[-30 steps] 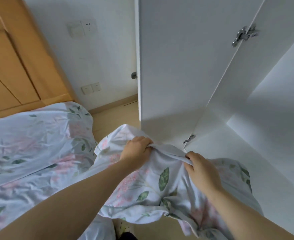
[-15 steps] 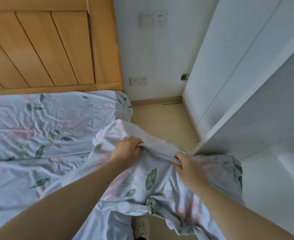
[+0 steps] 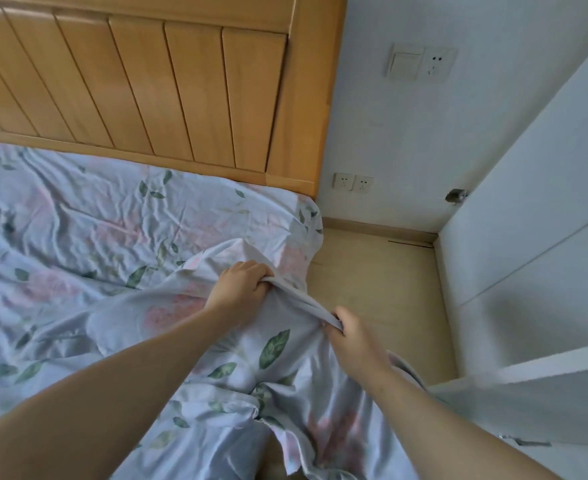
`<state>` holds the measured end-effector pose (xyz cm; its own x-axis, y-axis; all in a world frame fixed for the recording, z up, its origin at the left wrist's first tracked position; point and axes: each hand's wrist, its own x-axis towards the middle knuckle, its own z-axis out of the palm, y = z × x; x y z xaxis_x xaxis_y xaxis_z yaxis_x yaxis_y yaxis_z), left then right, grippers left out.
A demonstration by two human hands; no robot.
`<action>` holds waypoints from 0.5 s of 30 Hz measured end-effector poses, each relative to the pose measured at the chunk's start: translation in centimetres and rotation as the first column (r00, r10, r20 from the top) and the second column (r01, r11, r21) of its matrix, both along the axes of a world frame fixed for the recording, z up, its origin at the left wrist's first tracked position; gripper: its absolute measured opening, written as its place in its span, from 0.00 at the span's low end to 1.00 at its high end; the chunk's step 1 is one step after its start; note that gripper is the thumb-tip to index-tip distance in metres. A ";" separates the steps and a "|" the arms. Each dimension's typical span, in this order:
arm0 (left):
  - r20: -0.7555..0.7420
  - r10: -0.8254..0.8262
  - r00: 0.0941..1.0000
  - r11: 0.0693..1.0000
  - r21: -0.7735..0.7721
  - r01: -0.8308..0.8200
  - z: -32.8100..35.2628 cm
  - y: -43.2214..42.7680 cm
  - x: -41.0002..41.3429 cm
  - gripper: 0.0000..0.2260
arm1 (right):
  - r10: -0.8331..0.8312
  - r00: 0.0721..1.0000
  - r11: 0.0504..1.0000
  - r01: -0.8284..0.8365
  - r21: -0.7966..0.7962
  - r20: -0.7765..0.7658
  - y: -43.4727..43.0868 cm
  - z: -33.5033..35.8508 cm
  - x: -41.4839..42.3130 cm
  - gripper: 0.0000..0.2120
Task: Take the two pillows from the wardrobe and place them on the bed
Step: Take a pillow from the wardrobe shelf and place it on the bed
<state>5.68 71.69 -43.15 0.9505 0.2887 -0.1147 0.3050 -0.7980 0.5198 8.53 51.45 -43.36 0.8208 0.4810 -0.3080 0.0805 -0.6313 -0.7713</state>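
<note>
Gripping pillow [image 3: 271, 351] hem, both arms outstretched; left hand [image 3: 240, 285], right hand [image 3: 354, 337] fingers curled round it

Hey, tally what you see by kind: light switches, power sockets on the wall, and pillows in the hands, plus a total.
Light switch: 1
Power sockets: 3
Pillow: 1, gripped by the left hand and the right hand
Total: 5
</note>
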 end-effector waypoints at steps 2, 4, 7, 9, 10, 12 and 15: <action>-0.013 0.032 0.999 0.999 0.007 -0.032 0.2 -0.1 0.9 0.09 | 0.017 0.997 0.998 -0.012 0.062 -0.070 0.2 -0.1 1.5 0.18; -0.020 0.052 0.998 0.999 0.010 -0.052 0.6 -0.2 2.3 0.08 | 0.030 0.992 0.996 -0.019 0.091 -0.122 0.5 -0.4 3.2 0.18; -0.035 0.070 0.997 0.997 0.013 -0.070 0.8 0.2 4.4 0.08 | 0.012 0.989 0.994 0.005 0.113 -0.150 1.3 -1.0 5.9 0.19; -0.046 0.099 0.994 0.995 0.011 -0.098 0.6 0.9 5.7 0.09 | 0.010 0.988 0.994 0.007 0.111 -0.152 2.3 -1.4 7.4 0.19; -0.047 0.106 0.993 0.994 0.011 -0.106 0.6 1.1 6.1 0.09 | 0.010 0.990 0.995 0.005 0.100 -0.142 2.6 -1.5 7.8 0.19; -0.057 0.128 0.990 0.992 0.011 -0.128 0.4 2.1 7.0 0.09 | 0.022 0.991 0.997 -0.012 0.077 -0.135 3.6 -1.9 8.8 0.18; -0.054 0.170 0.984 0.985 0.002 -0.170 0.0 4.4 8.6 0.09 | 0.060 0.989 0.996 -0.051 0.070 -0.135 6.1 -1.8 11.1 0.17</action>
